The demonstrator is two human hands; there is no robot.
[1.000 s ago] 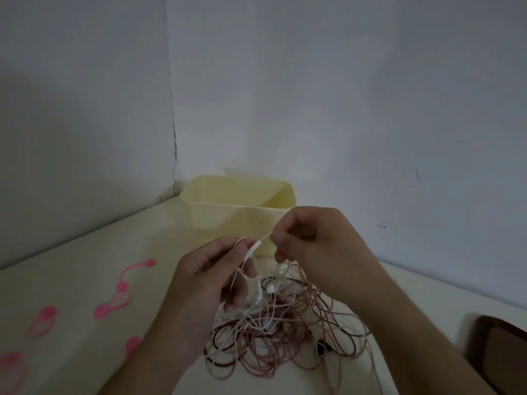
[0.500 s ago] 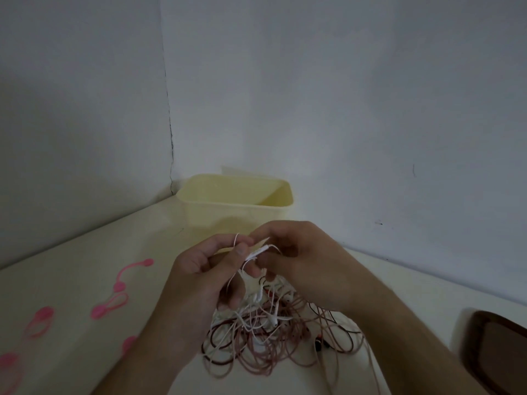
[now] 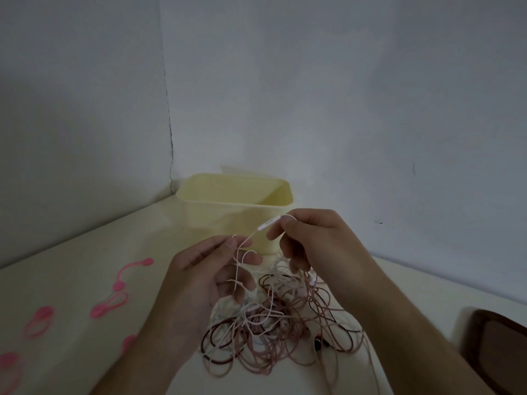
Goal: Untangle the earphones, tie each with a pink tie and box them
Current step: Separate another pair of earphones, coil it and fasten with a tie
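A tangle of earphones in white, pale pink and dark red cords lies on the cream table in front of me. My right hand pinches a white cord just behind its small inline remote, lifted above the heap. My left hand holds a loop of the same white cord between thumb and fingers, lower and to the left. Several pink ties lie on the table at the left. A pale yellow box, open on top, stands behind the hands near the wall corner.
Grey walls meet in a corner just behind the box. A dark brown rounded object sits at the table's right edge. The table surface spreads to the left around the ties.
My right hand has drawn up and to the right, pulling the white cord and its remote away from my left hand. Half a second ago the two hands were close together.
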